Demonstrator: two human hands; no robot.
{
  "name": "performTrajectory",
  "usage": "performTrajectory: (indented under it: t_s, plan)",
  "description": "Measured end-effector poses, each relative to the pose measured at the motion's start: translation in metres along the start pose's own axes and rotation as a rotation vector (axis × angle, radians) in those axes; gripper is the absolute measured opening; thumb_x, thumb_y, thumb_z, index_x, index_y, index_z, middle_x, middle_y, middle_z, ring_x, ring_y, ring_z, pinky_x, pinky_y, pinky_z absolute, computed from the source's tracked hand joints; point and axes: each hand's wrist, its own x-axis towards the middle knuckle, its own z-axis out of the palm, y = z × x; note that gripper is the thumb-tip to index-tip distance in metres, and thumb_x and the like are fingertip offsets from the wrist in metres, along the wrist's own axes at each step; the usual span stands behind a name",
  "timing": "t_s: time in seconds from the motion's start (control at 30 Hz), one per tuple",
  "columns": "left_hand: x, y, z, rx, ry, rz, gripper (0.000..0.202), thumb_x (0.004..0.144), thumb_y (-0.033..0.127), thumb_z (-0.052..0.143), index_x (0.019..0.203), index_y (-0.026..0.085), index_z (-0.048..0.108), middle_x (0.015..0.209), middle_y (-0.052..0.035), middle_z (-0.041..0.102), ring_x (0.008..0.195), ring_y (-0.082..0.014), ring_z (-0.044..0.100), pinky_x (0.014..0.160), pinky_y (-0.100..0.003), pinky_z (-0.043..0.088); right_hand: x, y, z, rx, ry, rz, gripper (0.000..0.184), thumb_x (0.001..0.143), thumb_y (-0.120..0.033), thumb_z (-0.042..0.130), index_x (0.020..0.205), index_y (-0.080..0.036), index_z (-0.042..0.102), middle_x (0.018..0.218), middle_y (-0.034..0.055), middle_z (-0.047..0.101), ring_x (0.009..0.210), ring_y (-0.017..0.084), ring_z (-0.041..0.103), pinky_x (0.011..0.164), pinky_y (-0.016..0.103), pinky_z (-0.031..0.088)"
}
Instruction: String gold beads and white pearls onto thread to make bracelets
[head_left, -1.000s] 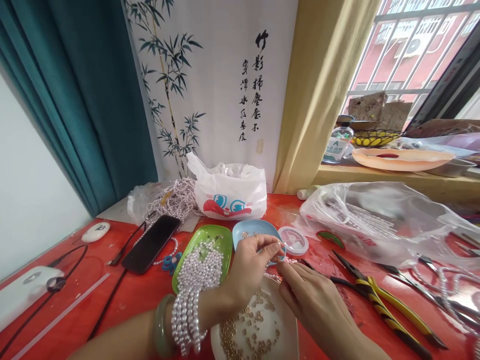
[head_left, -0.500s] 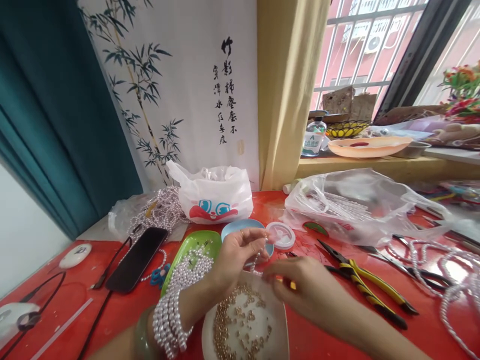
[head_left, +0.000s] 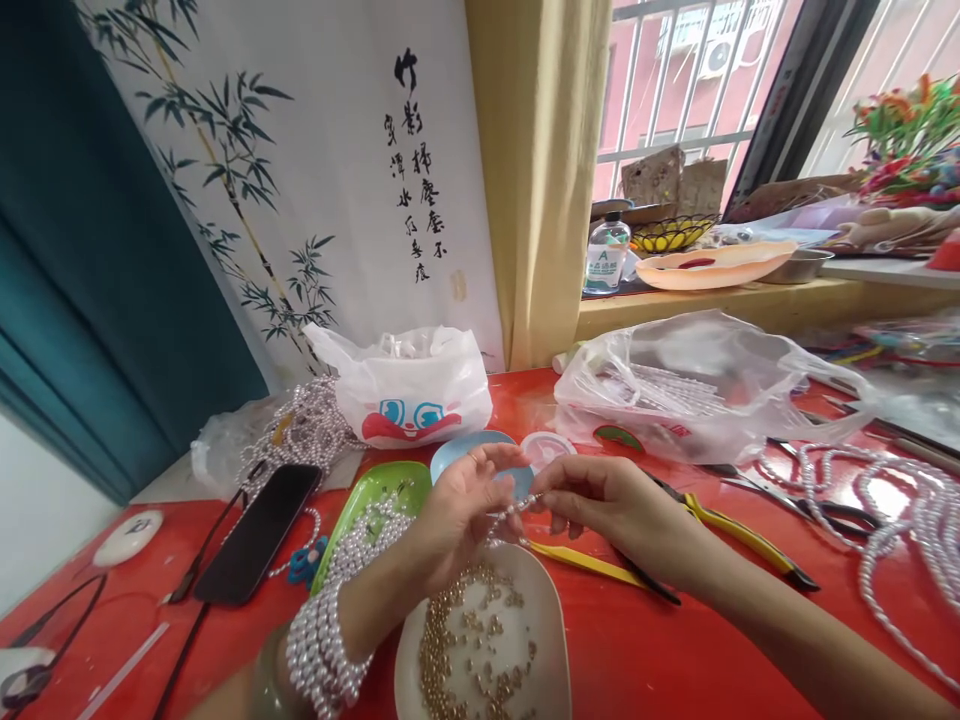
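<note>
Left hand and right hand: fingertips pinched on bead strand, held between them above white dish of gold beads. Keep strand taut and level. Work over dish to catch drops. Keep clear of pliers.

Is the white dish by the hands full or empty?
Partly filled: gold beads lie scattered over the white dish, thickest on its left, with bare white showing on the right.
</note>
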Motion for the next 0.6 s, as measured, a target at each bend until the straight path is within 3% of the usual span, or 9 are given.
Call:
performTrajectory:
  t_s: [0.1,0.3,0.6]
  plan:
    - [-0.0006,0.0011,-0.0018,0.027,-0.011,-0.072,0.02,0.079,0.033,0.055,0.089,0.016,0.052,0.078,-0.0006,0.054,0.044,-0.0046,0.051,0.041,-0.018,0.038,-0.0038,-0.0014,-0.0035,-0.245,0.097,-0.08,0.013,0.077,-0.019,0.051,0.077,-0.018,0.064,0.067,0.0006,0.063,0.058,0.011,0.056,0.055,0.023,0.044]
    - [0.0017,-0.0032,-0.0041,0.253,-0.005,-0.123,0.019,0.063,0.025,0.071,0.075,0.014,0.062,0.059,0.0002,0.058,0.039,-0.0047,0.046,0.039,-0.018,0.032,-0.0087,-0.0058,-0.0018,-0.629,0.246,-0.322,0.015,0.077,-0.016,0.052,0.07,-0.02,0.064,0.065,-0.001,0.064,0.055,0.011,0.054,0.05,0.023,0.04]
    - [-0.0005,-0.0038,-0.004,0.168,0.029,-0.14,0.014,0.063,0.024,0.069,0.073,0.015,0.068,0.065,-0.0035,0.065,0.043,-0.0061,0.049,0.043,-0.02,0.036,-0.0093,-0.0019,-0.0093,-0.703,0.202,-0.38,0.019,0.083,-0.016,0.046,0.075,-0.02,0.063,0.07,0.0004,0.064,0.061,0.012,0.057,0.056,0.023,0.041]
